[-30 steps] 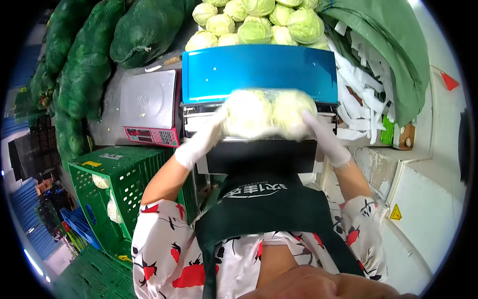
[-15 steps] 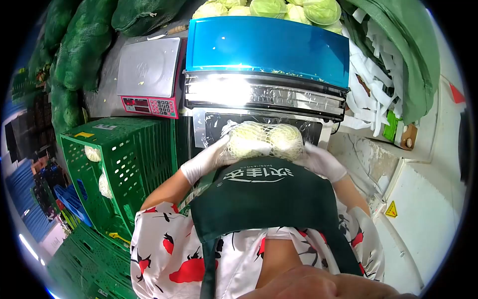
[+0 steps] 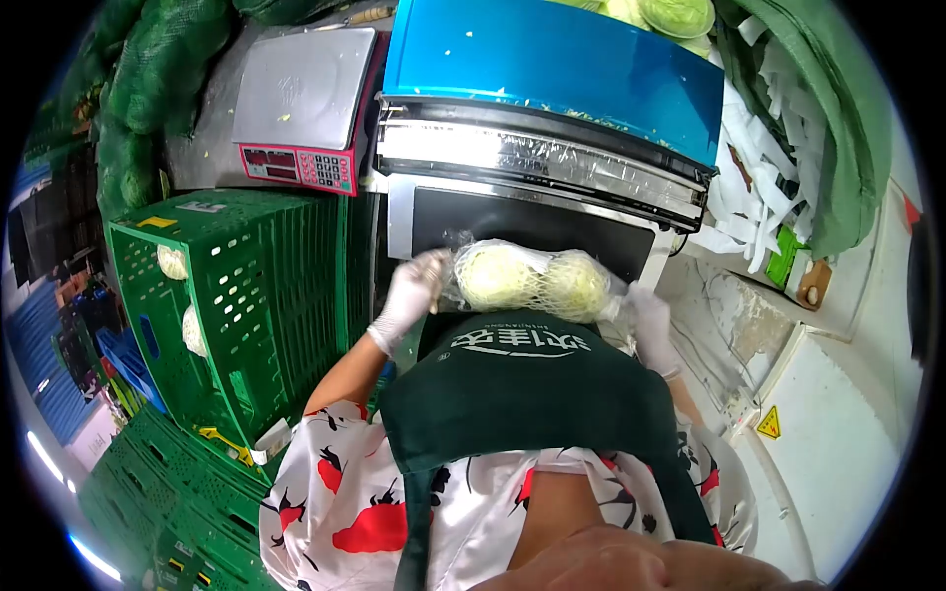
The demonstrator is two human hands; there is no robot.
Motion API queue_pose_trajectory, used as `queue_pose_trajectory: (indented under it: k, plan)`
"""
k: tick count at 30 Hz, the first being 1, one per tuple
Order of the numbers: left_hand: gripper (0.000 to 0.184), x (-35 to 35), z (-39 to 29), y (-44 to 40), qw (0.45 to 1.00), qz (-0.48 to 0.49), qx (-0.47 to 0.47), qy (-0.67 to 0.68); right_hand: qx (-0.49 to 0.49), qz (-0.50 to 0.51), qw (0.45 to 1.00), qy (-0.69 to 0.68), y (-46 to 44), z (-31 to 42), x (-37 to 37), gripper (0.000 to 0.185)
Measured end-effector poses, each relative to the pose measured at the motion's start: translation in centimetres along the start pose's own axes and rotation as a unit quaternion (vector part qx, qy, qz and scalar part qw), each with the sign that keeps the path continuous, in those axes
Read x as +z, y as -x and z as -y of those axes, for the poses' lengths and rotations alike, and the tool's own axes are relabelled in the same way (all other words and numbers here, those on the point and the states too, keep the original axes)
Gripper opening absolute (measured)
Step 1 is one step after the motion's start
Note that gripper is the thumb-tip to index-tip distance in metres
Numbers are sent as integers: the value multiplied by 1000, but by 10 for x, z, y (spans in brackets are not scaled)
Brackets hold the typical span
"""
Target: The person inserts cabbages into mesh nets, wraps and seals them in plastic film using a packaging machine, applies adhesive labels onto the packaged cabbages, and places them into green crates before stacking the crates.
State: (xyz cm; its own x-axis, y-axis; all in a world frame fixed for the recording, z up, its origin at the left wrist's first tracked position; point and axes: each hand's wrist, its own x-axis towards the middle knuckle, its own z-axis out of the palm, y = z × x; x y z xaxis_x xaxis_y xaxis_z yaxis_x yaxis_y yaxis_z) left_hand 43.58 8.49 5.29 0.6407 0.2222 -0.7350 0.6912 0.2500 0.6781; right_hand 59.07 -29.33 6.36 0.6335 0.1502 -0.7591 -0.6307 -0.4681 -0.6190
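Note:
Two pale green cabbages (image 3: pixel 532 281) lie side by side in clear film with white netting, at the front of the black plate (image 3: pixel 552 231) of the wrapping machine, close against the apron. My left hand (image 3: pixel 412 293), in a white glove, is closed on the loose film at the left end of the pack. At the right end, my gloved right hand (image 3: pixel 651 330) is closed on the gathered film; some of its fingers are hidden. Behind the plate are the machine's shiny metal bars (image 3: pixel 532 158) and its blue cover (image 3: pixel 552 69).
Left of the machine stands a scale (image 3: pixel 301 94) with a red keypad. Below it are green crates (image 3: pixel 276 295), one with cabbages inside. Net sacks (image 3: pixel 158 69) fill the upper left. White strips (image 3: pixel 759 167) and a green sack (image 3: pixel 857 128) are at the right.
The cabbage pack came down from the machine's bars to the front of the plate. My left hand shifted outward to the film end. The view has tilted downward.

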Motion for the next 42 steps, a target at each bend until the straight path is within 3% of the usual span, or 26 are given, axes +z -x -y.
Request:
queue_pose_trajectory:
  k: [2, 5, 8, 11, 12, 14, 15, 16, 18, 19, 20, 23, 24, 25, 26, 29, 30, 31, 33, 34, 36, 38, 40, 42]
  plan:
    - [26, 20, 40, -3, 993, 50, -99, 25, -55, -6, 993, 108, -13, -54, 27, 22]
    - [21, 33, 38, -14, 978, 106, -84, 157, -100, 2, 983, 153, -22, -99, 67, 22]
    - [22, 47, 55, -17, 973, 12, 18, 229, -56, 84, 989, -104, -24, -74, 88, 23]
    - [21, 46, -3, -15, 970, 63, 147, 185, 6, 230, 878, -419, -16, -16, 98, 27]
    - [20, 52, -25, -18, 962, 81, 189, 181, 11, 282, 834, -475, -12, 6, 102, 28]
    - [17, 60, -61, -20, 945, 192, 142, 223, 13, 373, 766, -523, -1, 43, 104, 32]
    - [19, 64, -76, -13, 925, 222, 182, 248, 14, 408, 746, -527, 6, 58, 103, 34]
    - [27, 66, -91, -2, 903, 251, 225, 268, 11, 426, 743, -516, 12, 71, 102, 36]
    - [37, 63, -112, 31, 851, 311, 197, 374, 33, 356, 826, -435, 39, 90, 89, 55]
    - [41, 55, -95, 26, 842, 355, 171, 368, -127, 297, 919, -226, 52, 101, 88, 63]
    - [46, 45, -75, 14, 830, 400, 146, 361, -132, 319, 914, -215, 45, 105, 84, 60]
    - [50, 30, -68, 19, 816, 297, 66, 492, -213, 334, 911, -115, 34, 115, 98, 56]
    - [53, 21, -80, 25, 793, 277, 55, 540, -171, 336, 908, -181, 37, 126, 110, 56]
    - [62, 10, -96, 45, 778, 229, 166, 561, -123, 333, 902, -246, 43, 139, 124, 56]
    - [76, 0, -106, 62, 752, 215, 232, 578, -177, 357, 887, -232, 19, 131, 130, 59]
    - [110, -8, -123, 124, 768, -15, 466, 439, -231, 489, 790, -289, 45, 184, 186, 65]
    - [119, -10, -121, 132, 765, -63, 520, 374, -233, 490, 785, -301, 57, 196, 206, 66]
    - [124, -15, -121, 142, 768, -104, 557, 298, -291, 463, 815, -193, 65, 204, 222, 76]
    - [73, -50, -125, 160, 798, -275, 479, 243, -441, 492, 747, -66, 88, 222, 253, 84]
    - [67, -76, -124, 173, 785, -216, 453, 363, -512, 510, 690, 30, 94, 229, 261, 89]
    - [63, -117, -112, 205, 741, -254, 443, 436, -523, 509, 669, 139, 107, 240, 266, 87]
    - [64, -164, -92, 237, 725, -333, 433, 419, -455, 521, 719, 64, 101, 238, 269, 62]
    - [61, -211, -74, 276, 735, -375, 426, 370, -371, 486, 787, 81, 77, 241, 261, 60]
    - [59, -270, -35, 305, 737, -446, 364, 353, -291, 443, 848, 1, 60, 236, 258, 49]
